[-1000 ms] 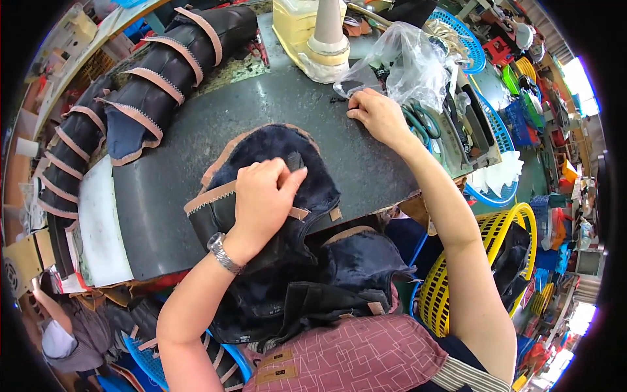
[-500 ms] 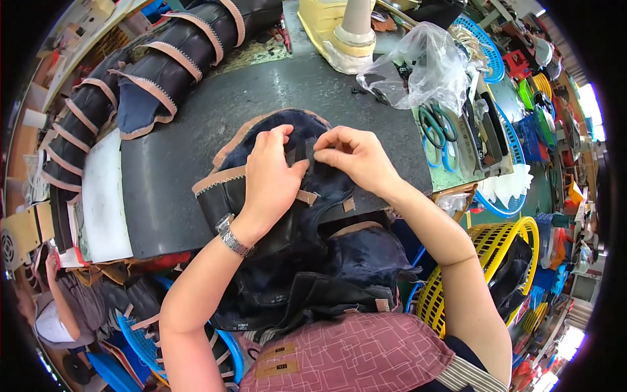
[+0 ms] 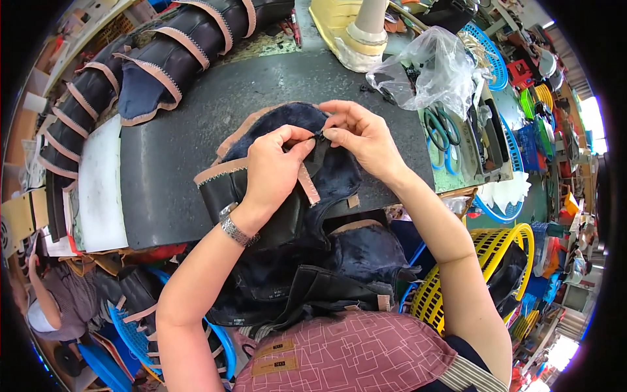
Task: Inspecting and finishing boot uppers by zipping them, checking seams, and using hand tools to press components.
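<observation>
Pinching a small dark piece (image 3: pixel 319 136) — left hand (image 3: pixel 273 168) and right hand (image 3: pixel 367 142) both narrowed on it, above the fleece-lined black piece (image 3: pixel 339 178) on the worktop (image 3: pixel 171 170). Looks like fine two-handed work; next move likely calls for steady grip.

Workshop: scissors (image 3: pixel 442 125), stacked leather pieces (image 3: pixel 159 53)

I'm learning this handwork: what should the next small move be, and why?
Perhaps steady the left hand and let the right hand adjust the small dark piece: both hands pinch close together there, over the dark plush lining.
</observation>
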`<control>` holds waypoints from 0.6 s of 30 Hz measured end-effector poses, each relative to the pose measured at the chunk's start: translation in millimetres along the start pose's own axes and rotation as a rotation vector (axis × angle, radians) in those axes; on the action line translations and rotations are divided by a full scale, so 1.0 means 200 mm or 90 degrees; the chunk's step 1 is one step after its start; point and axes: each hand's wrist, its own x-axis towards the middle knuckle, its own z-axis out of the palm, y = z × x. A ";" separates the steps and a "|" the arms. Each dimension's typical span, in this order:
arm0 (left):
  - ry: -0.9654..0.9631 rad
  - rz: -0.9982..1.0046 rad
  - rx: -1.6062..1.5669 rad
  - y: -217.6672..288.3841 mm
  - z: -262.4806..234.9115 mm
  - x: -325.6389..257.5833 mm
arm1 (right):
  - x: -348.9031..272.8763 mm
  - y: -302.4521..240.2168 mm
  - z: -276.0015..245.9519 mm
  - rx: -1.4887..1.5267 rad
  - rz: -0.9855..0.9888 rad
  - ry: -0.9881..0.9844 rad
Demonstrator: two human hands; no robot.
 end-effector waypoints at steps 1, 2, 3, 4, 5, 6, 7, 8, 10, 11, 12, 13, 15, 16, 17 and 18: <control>-0.023 -0.030 -0.028 0.00 0.00 0.00 | 0.00 -0.01 0.00 0.002 -0.020 0.001; -0.024 -0.030 -0.029 0.00 0.00 0.00 | 0.01 -0.02 -0.01 0.001 -0.019 0.002; -0.023 -0.018 -0.019 0.00 0.01 0.00 | 0.01 -0.03 -0.02 -0.043 -0.029 -0.002; -0.021 -0.008 -0.008 0.00 0.01 0.00 | 0.02 -0.03 -0.03 -0.087 -0.040 -0.008; -0.021 -0.009 -0.008 0.00 0.01 0.00 | 0.02 -0.03 -0.03 -0.086 -0.039 -0.009; -0.016 0.012 0.011 -0.01 0.01 0.00 | 0.03 -0.04 -0.03 -0.119 -0.053 -0.007; -0.012 0.032 0.029 -0.02 0.01 0.00 | 0.03 -0.04 -0.04 -0.151 -0.067 -0.006; -0.012 0.032 0.028 -0.02 0.01 0.01 | 0.03 -0.05 -0.03 -0.152 -0.066 -0.006; -0.012 0.023 0.031 -0.02 0.01 0.01 | 0.03 -0.08 -0.03 -0.173 -0.072 -0.043; -0.012 0.023 0.031 -0.01 0.01 0.00 | 0.03 -0.09 -0.03 -0.173 -0.072 -0.043; -0.017 0.001 0.007 0.00 0.01 0.00 | 0.03 -0.10 -0.03 -0.214 -0.077 -0.064; -0.021 -0.022 -0.017 0.01 0.01 0.00 | 0.03 -0.11 -0.03 -0.255 -0.084 -0.085; -0.025 -0.024 -0.044 -0.01 0.01 0.01 | 0.01 -0.12 -0.02 -0.279 -0.062 -0.125; -0.029 -0.027 -0.070 -0.02 0.00 0.01 | 0.00 -0.10 0.00 -0.297 -0.108 -0.100; -0.032 -0.014 -0.093 -0.04 0.01 0.02 | -0.01 -0.07 0.02 -0.366 -0.222 -0.077; -0.029 -0.017 -0.107 -0.05 0.01 0.02 | -0.01 -0.03 0.03 -0.433 -0.337 -0.052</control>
